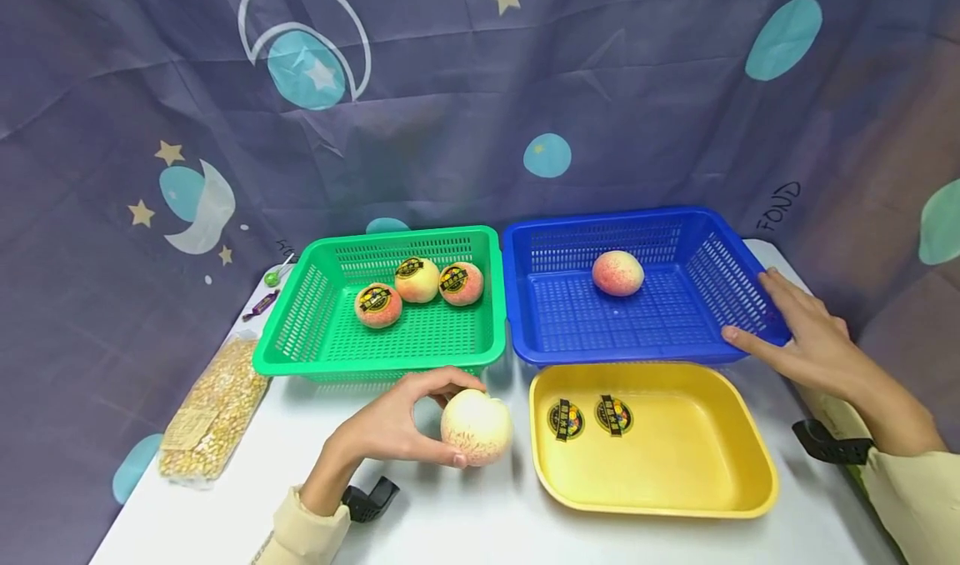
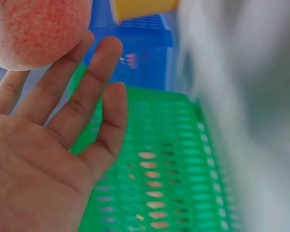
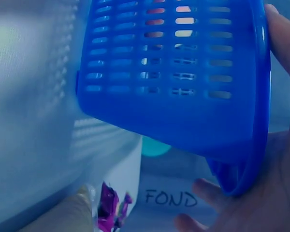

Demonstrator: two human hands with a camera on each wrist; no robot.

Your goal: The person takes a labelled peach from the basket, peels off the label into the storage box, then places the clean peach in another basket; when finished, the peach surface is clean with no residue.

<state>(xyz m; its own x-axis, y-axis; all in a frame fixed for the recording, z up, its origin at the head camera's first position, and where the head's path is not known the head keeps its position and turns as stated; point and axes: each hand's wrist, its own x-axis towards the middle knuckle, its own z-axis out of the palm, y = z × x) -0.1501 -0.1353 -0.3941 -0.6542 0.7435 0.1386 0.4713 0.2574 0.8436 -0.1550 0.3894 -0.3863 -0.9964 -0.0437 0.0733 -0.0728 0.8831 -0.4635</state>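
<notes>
The peach [image 1: 477,426] is pinched in the left hand [image 1: 405,419], thumb on the near side and fingers on the far side, held above the white table [image 1: 442,515]. Its top is pale; the side seen from the left wrist is pinkish red. The right hand [image 1: 813,344], well apart from the left, lies against the right end of the blue basket [image 1: 555,315] with thumb and fingers spread at the rim; how firmly it presses, I cannot tell.

Each wrist wears a black band [image 1: 370,500] below a beige sleeve [image 1: 311,527]. Between the hands sits a yellow tray [image 1: 675,465] with two dark round stickers [image 1: 566,420] on its floor. Just beyond the left hand stands the green basket [image 1: 378,366], holding three stickered peaches [image 1: 422,285]. Left of the right hand, inside the blue basket, lies a single red-and-cream peach [image 1: 618,273].

Farther out, left of the left hand, is a clear bag of yellow kernels [image 1: 217,407], with a purple wrapped sweet [image 1: 261,304] and a green lollipop [image 1: 272,279] beyond. Past both hands hangs a dark curtain [image 1: 450,115] patterned with moons and stars.
</notes>
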